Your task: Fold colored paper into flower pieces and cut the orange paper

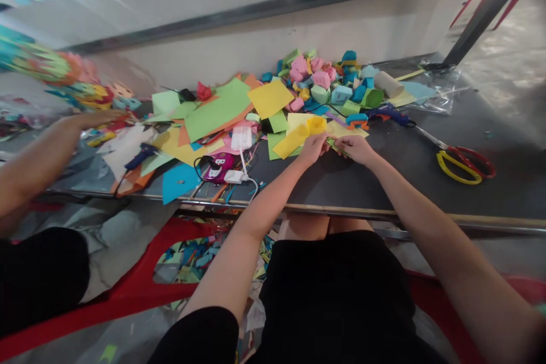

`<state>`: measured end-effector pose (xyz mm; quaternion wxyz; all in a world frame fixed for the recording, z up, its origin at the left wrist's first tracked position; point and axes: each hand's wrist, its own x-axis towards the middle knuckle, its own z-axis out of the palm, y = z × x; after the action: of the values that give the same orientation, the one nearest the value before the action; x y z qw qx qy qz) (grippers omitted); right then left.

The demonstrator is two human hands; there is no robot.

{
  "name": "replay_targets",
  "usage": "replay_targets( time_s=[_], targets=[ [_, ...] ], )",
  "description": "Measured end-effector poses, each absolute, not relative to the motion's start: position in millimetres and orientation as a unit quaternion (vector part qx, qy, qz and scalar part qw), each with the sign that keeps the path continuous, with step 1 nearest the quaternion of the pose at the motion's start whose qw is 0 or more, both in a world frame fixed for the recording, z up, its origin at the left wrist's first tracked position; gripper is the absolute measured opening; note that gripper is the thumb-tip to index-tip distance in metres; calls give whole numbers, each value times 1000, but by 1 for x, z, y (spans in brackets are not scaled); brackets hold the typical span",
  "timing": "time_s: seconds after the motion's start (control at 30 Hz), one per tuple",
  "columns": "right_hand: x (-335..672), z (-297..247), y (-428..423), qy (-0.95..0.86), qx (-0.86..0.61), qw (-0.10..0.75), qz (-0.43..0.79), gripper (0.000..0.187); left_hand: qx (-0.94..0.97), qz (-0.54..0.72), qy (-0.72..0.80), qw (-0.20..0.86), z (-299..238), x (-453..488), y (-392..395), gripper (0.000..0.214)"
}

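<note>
My left hand (pixel 313 148) and my right hand (pixel 357 148) meet over the dark table (pixel 384 176), fingers pinched on a small green paper strip (pixel 335 143). A yellow paper strip (pixel 298 136) with a curled end lies just beyond my left hand. Yellow-and-red scissors (pixel 463 162) rest to the right of my right hand. A blue glue gun (pixel 390 115) lies behind my hands.
Sheets of coloured paper (pixel 222 108) and a heap of folded paper pieces (pixel 328 79) cover the far table. A pink device with a white charger (pixel 224 168) lies at the front left. Another person's arm (pixel 51 148) reaches in from the left. A red stool (pixel 140 284) stands below.
</note>
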<state>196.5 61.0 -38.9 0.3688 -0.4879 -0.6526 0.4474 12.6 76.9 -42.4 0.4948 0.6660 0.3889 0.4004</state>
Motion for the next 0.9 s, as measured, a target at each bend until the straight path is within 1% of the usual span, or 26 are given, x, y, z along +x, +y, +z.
replay_targets(
  time_s=[0.07,0.17,0.27,0.37,0.47,0.6,0.7,0.9],
  targets=[
    [195,-37,60,-645,-491,378,447,40,696,390,414,438,-42,13,77,38],
    [194,-35,56,-622,-493,404,456,47,739,387,430,346,-42,13,77,34],
    [194,-32,54,-602,-479,410,489,53,750,388,433,315,-42,12,78,37],
    [194,-31,53,-621,-472,391,488,49,744,393,434,322,-44,12,79,36],
    [195,-31,53,-638,-477,380,470,45,735,398,422,352,-46,12,79,34],
    [197,-31,53,-651,-466,374,468,46,727,408,383,397,-43,11,76,43],
    [197,-31,53,-656,-467,385,451,47,717,428,367,411,-41,12,75,48],
    [194,-31,51,-649,-498,412,402,48,705,450,379,397,-42,11,78,47]
  ],
)
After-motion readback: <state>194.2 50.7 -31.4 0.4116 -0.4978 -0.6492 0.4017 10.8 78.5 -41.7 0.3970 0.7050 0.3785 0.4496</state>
